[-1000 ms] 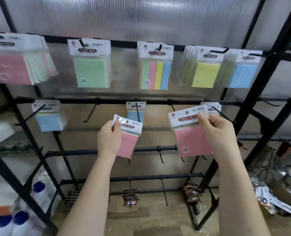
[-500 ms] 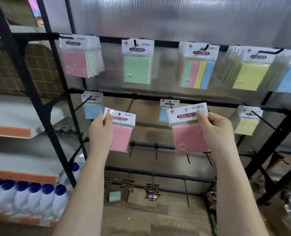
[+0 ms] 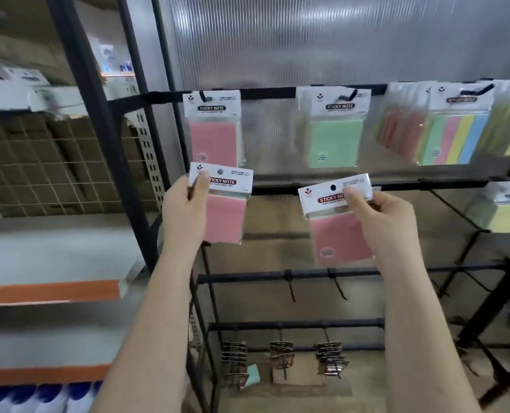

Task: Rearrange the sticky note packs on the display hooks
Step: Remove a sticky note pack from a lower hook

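Head view: both forearms reach up toward the black rack [image 3: 277, 92]. The left hand [image 3: 185, 210] pinches a pink sticky note pack [image 3: 222, 201] by its header card, thumb over the front, just below the pink pack hanging [image 3: 213, 129] on the rack's top bar. The right hand [image 3: 388, 222] pinches a second pink pack [image 3: 337, 225], tilted, in front of the rack's second bar, below the green pack [image 3: 334, 129]. Bare hooks [image 3: 289, 286] project from the lower bar beneath both packs.
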The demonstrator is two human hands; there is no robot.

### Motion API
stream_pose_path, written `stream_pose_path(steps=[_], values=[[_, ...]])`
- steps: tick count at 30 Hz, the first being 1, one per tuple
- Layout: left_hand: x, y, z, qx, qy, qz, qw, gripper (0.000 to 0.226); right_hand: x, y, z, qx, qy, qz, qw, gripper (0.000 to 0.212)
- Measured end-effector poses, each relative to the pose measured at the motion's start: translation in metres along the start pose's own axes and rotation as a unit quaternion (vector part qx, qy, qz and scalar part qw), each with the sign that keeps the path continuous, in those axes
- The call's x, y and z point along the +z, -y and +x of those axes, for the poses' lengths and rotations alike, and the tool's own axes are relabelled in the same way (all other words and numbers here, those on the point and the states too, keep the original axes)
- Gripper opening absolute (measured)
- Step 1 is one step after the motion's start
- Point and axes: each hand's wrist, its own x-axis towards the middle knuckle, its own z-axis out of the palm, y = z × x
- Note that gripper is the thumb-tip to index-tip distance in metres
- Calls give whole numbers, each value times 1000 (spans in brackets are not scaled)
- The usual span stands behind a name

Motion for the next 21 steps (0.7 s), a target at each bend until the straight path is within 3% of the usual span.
stream_pose_path(steps=[8,12,21], values=[[-19,-14,45,63,5,-57,996,23,39,8,-12,11,-45,-18,999,33],[-13,-29,64,96,1,-71,993,25,46,9,-9,0,-50,-20,999,58],[-1,-45,90,141,-49,-136,979,24,54,14,6,-1,-43,-15,999,35]])
